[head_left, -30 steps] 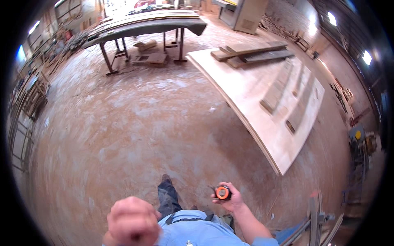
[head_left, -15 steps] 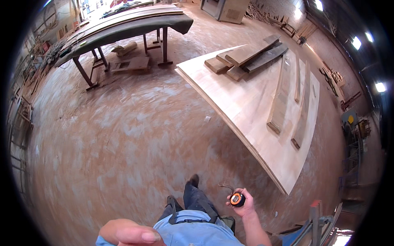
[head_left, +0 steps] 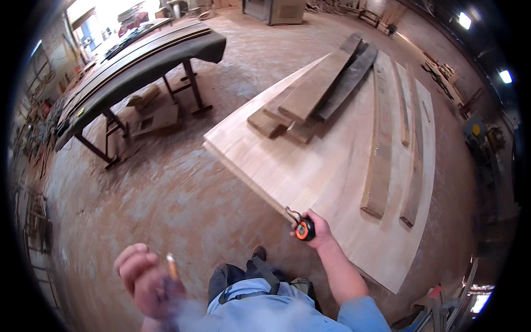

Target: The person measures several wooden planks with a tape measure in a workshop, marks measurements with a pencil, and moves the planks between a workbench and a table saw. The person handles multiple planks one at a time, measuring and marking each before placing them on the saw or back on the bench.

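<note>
The right hand (head_left: 319, 231), closed round a tape measure (head_left: 305, 229), is over the left edge of the panel (head_left: 326, 180); a long plank (head_left: 378, 155) lies ahead-right, pointing away. The farther left hand (head_left: 145, 279), half-curled, holds a cigarette (head_left: 172, 268).

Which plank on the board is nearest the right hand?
The long plank just right of the pile; its lower end sits closer to the right hand than any other plank's.

A light blue shirt (head_left: 251, 289), crossed by a black strap (head_left: 275, 284), tops dark trousers (head_left: 221, 276) and 1 dark shoe (head_left: 259, 252)
</note>
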The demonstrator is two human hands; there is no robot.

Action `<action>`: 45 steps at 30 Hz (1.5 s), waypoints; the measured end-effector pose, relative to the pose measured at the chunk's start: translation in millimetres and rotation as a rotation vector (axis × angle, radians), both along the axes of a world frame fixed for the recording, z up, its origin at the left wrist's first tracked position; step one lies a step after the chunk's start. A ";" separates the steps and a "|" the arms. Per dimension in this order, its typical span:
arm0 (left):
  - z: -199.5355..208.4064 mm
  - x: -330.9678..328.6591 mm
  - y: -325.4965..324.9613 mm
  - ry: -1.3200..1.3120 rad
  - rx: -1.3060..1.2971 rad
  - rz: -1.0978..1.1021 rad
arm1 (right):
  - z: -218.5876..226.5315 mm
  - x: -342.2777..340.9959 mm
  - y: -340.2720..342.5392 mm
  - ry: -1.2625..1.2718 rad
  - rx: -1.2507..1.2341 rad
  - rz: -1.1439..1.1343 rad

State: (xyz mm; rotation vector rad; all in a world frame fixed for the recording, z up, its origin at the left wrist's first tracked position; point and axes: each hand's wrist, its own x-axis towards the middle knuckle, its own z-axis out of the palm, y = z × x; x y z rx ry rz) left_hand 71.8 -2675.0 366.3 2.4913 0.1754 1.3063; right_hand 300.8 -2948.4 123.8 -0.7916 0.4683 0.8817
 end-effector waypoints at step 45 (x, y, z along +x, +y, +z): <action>-175.0 119.2 258.9 0.397 -0.242 0.173 | 41.9 273.0 104.4 -0.173 -0.288 -0.064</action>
